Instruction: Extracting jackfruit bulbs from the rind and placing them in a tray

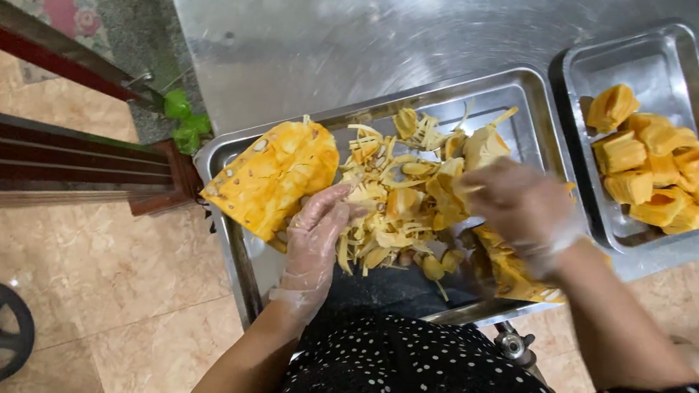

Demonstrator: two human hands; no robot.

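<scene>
While the steel table (314, 31) carries everything, the large tray (528, 111) at its near edge holds the work — a big jackfruit section (270, 176) in the tray's left corner, a heap of pale fibrous strands and pods (400, 206) in its middle. The smaller tray (670, 65) toward the table's right edge holds cleaned yellow pods (664, 171). The left hand (316, 232), in a thin clear glove, curls loosely against the section's inner edge. The right hand (519, 204) is blurred; it seems closed on strands, but I cannot tell. The section looks heavy, sticky and slick — best held by the rind. Its rind side is hidden.
</scene>
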